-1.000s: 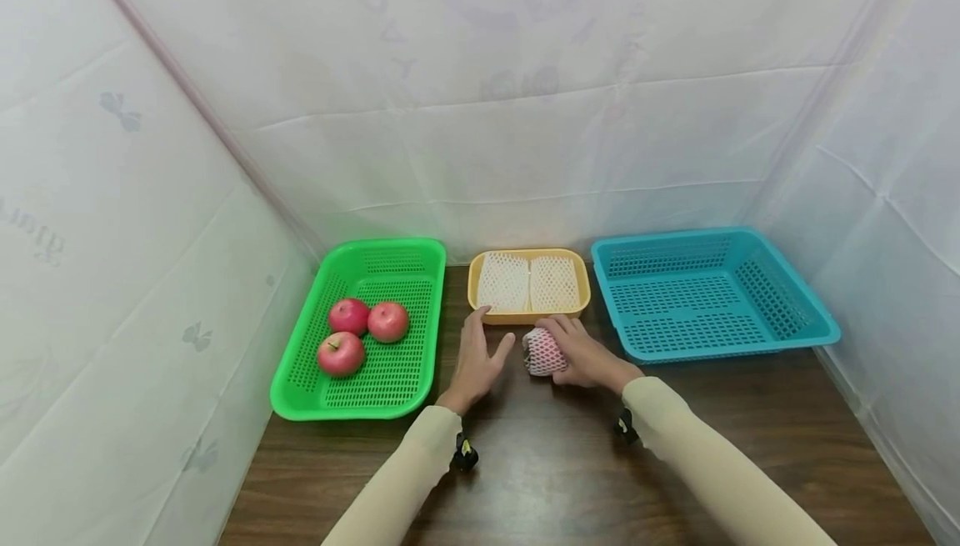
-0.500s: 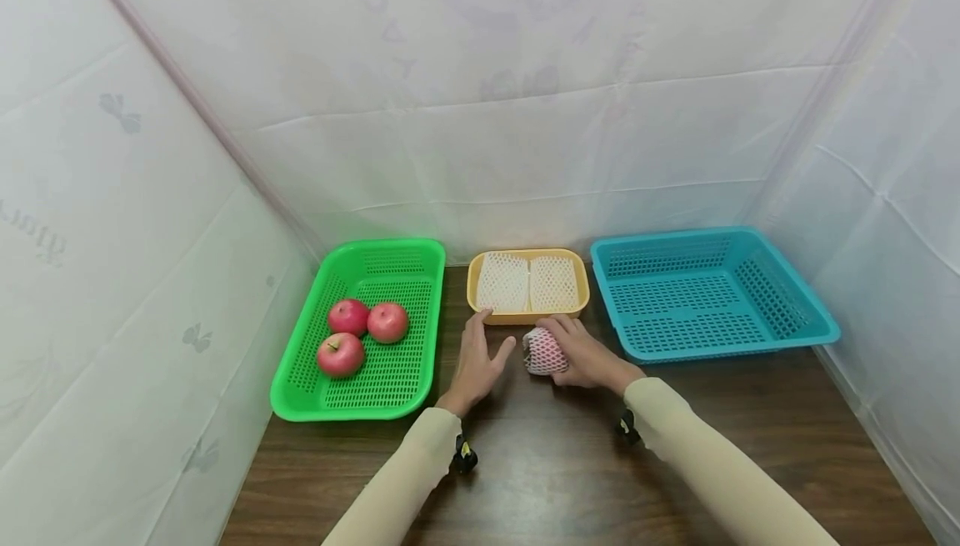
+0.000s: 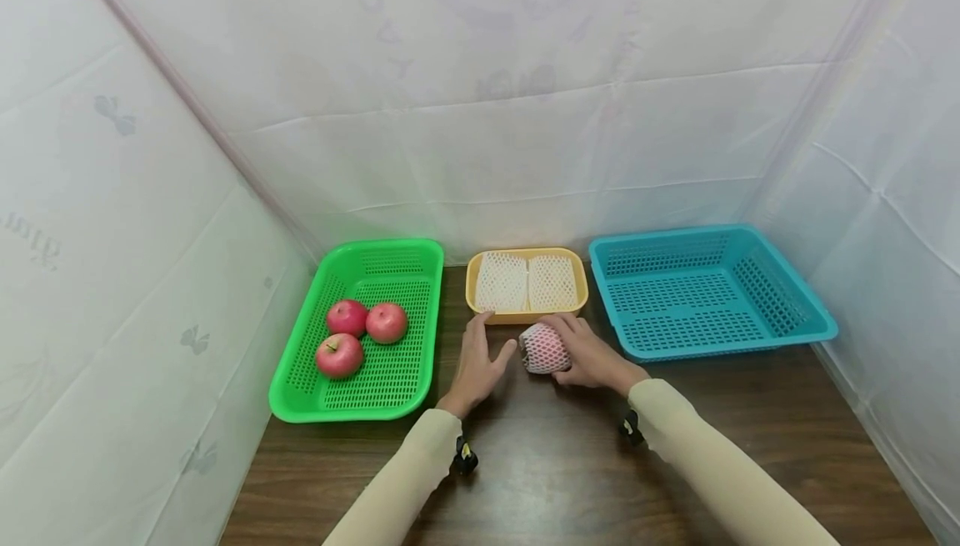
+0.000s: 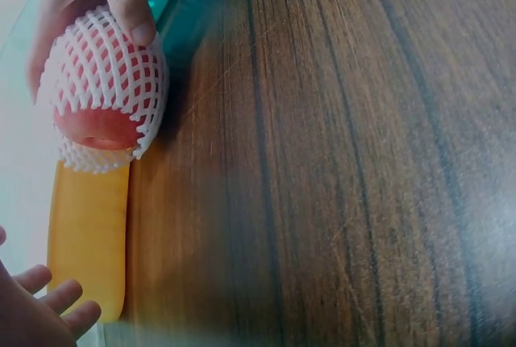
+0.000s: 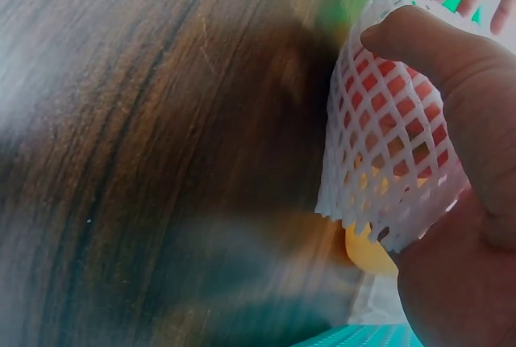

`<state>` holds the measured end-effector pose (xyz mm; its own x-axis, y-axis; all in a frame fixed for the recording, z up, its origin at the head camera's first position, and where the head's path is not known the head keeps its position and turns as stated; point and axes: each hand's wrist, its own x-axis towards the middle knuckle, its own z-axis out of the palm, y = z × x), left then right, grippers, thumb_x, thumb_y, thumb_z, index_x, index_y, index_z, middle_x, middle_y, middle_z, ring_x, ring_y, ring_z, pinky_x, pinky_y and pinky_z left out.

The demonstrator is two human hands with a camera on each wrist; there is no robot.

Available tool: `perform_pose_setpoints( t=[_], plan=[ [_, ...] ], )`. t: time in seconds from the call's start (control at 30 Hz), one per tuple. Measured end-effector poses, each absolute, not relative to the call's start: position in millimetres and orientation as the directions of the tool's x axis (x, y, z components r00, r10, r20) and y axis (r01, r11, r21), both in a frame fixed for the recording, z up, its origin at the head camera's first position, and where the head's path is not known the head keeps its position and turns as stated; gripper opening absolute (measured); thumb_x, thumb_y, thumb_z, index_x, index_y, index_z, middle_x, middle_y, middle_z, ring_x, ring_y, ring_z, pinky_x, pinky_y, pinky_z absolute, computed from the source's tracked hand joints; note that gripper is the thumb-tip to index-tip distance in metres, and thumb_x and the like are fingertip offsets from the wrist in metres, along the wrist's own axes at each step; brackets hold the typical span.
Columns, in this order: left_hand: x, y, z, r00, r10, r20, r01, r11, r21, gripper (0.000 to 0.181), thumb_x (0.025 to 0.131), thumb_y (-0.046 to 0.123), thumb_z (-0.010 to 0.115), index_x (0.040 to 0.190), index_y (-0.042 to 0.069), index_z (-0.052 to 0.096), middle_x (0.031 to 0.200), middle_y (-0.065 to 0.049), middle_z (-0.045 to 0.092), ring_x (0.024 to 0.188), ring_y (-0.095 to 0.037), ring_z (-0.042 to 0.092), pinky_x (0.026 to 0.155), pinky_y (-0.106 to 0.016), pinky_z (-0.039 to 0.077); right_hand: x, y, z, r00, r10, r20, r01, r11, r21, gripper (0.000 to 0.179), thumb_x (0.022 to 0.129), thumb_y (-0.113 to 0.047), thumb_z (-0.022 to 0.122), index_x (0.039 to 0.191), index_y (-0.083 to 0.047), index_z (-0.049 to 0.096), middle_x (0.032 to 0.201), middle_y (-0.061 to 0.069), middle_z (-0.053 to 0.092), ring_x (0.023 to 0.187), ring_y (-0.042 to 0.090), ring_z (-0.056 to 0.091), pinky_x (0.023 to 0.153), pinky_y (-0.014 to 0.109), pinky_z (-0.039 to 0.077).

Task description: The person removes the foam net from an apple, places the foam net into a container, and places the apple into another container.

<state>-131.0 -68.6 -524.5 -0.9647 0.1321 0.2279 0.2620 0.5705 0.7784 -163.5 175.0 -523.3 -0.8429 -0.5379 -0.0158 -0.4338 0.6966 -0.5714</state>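
My right hand (image 3: 587,356) grips an apple (image 4: 98,127) wrapped in a white foam net sleeve (image 5: 387,133), just in front of the yellow tray. One end of the apple shows bare through the sleeve's opening in the left wrist view. My left hand (image 3: 476,367) stands to the left of the wrapped apple, apart from it, with fingers spread and nothing held. In the left wrist view, only some fingers of that hand (image 4: 40,311) show at the lower left corner.
A yellow tray (image 3: 532,318) at the back holds flat white foam net sleeves (image 3: 502,281). At left, a green basket (image 3: 408,379) contains three red apples (image 3: 339,355). A blue basket (image 3: 678,296) stands at right. White curtains surround the brown wooden table (image 3: 525,479).
The wrapped apple has turned slightly in my right hand, and more of it shows in the head view. My left hand has hardly moved.
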Motion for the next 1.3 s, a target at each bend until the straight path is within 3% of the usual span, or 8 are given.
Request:
perform_pose_setpoints(
  t=[0.3,0.57,0.8,1.1,1.3],
  plan=[
    [-130.8,-67.9,-525.6,-0.963,0.135,0.231,0.266,0.566,0.780,0.065,0.100,0.032,0.064,0.150,0.000,0.037,0.153,-0.020,0.039,0.141,-0.037,0.039,0.114,-0.055,0.034,-159.6,182.3,-525.6,-0.861,-0.508,-0.020,-0.403,0.707,-0.581,0.099,0.078,-0.019,0.090,0.157,-0.021,0.031,0.153,0.009,0.036,0.133,0.032,0.040,0.107,0.056,0.045],
    [-131.5,-68.1,-529.4,-0.962,0.141,0.235,0.273,0.577,0.770,0.061,0.098,0.029,0.065,0.148,0.003,0.041,0.150,-0.020,0.043,0.138,-0.038,0.042,0.112,-0.056,0.037,-157.4,187.9,-526.0,-0.879,-0.475,-0.037,-0.361,0.714,-0.600,0.099,0.079,-0.021,0.089,0.157,-0.027,0.028,0.156,0.010,0.032,0.139,0.033,0.035,0.112,0.059,0.039],
    [-129.4,-68.1,-528.5,-0.970,0.149,0.191,0.242,0.574,0.782,0.057,0.097,0.029,0.065,0.145,0.003,0.047,0.146,-0.018,0.048,0.137,-0.037,0.044,0.112,-0.055,0.037,-153.2,191.7,-524.8,-0.890,-0.455,-0.027,-0.346,0.713,-0.610,0.098,0.080,-0.019,0.089,0.157,-0.023,0.028,0.157,0.013,0.031,0.141,0.034,0.033,0.113,0.059,0.037],
    [-130.3,-66.5,-529.6,-0.944,0.174,0.281,0.329,0.566,0.756,0.027,0.093,0.013,0.070,0.118,0.002,0.067,0.117,-0.012,0.068,0.112,-0.029,0.064,0.098,-0.047,0.052,-148.6,195.6,-526.7,-0.904,-0.426,-0.020,-0.325,0.719,-0.614,0.100,0.079,-0.018,0.090,0.158,-0.022,0.028,0.157,0.014,0.029,0.142,0.035,0.033,0.114,0.059,0.037],
    [-131.0,-63.1,-532.3,-0.899,0.214,0.382,0.432,0.574,0.695,0.007,0.091,0.007,0.073,0.097,0.004,0.076,0.095,-0.006,0.075,0.089,-0.020,0.072,0.080,-0.038,0.059,-145.0,197.5,-526.9,-0.911,-0.411,-0.031,-0.305,0.722,-0.622,0.099,0.079,-0.018,0.089,0.157,-0.021,0.028,0.157,0.016,0.028,0.143,0.036,0.032,0.114,0.060,0.036]
  ],
)
